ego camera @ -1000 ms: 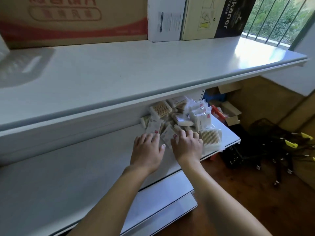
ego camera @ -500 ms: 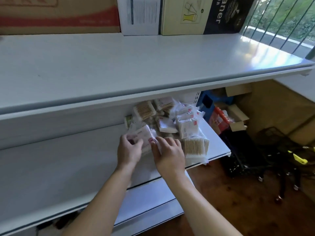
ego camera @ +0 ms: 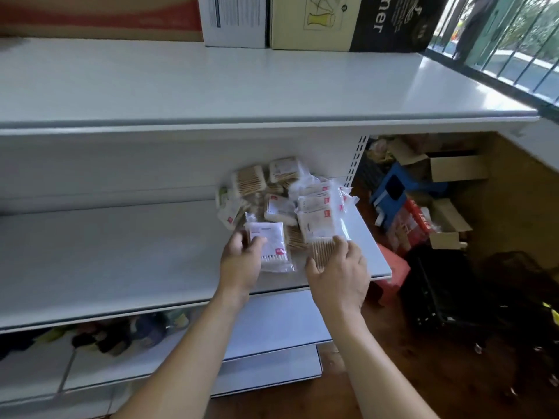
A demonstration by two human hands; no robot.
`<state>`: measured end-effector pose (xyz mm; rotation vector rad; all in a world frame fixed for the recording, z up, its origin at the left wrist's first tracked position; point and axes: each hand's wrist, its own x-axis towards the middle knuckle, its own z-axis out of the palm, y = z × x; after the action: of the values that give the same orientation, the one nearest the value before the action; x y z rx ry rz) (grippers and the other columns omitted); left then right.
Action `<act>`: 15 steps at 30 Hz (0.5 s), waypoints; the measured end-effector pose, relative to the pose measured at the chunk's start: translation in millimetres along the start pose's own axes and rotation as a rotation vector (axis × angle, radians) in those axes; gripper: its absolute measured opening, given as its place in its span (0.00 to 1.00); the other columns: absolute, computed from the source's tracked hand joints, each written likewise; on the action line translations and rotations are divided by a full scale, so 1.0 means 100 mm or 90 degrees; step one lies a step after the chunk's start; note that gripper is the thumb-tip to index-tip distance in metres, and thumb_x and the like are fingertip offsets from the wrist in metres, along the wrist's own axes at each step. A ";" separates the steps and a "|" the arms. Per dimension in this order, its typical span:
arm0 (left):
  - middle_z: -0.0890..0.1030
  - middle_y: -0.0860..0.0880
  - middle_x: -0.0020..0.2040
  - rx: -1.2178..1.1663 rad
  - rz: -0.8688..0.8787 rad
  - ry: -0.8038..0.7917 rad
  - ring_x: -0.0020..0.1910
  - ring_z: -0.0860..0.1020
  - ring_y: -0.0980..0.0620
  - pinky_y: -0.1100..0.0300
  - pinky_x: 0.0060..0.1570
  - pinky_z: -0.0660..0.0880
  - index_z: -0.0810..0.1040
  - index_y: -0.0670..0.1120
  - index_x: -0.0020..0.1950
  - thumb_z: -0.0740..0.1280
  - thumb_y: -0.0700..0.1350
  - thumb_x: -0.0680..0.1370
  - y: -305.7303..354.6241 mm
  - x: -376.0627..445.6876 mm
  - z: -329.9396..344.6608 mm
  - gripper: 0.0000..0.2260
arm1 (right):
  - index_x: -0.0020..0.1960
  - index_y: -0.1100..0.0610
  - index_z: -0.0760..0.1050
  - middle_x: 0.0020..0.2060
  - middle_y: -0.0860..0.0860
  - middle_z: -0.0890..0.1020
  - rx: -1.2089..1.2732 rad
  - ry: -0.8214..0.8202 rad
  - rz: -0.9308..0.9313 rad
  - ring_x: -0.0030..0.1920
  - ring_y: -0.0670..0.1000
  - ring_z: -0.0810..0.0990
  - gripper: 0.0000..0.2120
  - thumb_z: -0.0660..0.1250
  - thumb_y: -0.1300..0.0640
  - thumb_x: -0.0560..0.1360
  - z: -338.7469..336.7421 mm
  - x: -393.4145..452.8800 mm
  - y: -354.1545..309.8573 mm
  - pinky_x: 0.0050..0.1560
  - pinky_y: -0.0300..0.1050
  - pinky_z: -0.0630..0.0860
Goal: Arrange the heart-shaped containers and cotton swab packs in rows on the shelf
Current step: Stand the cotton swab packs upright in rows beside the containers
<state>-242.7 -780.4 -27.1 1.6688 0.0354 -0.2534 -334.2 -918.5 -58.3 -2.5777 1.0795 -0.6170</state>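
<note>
Fingers of the left hand (ego camera: 240, 267) curl round the left edge of a swab pack (ego camera: 270, 247), thumb on its front — pack lies flat at frame centre on the middle shelf (ego camera: 121, 255). Right hand (ego camera: 338, 275) fingers bend over the lower end of a second swab pack (ego camera: 322, 228), wooden sticks showing under the fingertips; whether it is lifted or only pressed, cannot tell. Loose pile of packs (ego camera: 272, 192) sits just behind both hands, toward the shelf's right end. Top shelf (ego camera: 242, 86) carries cardboard boxes (ego camera: 348, 22) along the upper edge — heart-shaped containers not made out.
</note>
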 end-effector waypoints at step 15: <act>0.84 0.47 0.49 0.004 -0.041 -0.040 0.48 0.83 0.48 0.50 0.52 0.80 0.75 0.48 0.50 0.75 0.55 0.74 0.00 -0.03 0.21 0.14 | 0.69 0.60 0.71 0.64 0.55 0.77 0.228 0.021 -0.081 0.63 0.58 0.73 0.22 0.66 0.52 0.78 -0.13 0.29 -0.13 0.62 0.52 0.72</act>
<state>-248.5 -800.6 -28.3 1.6669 0.0410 -0.3557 -314.4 -931.9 -33.6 -2.3399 0.7375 -0.8054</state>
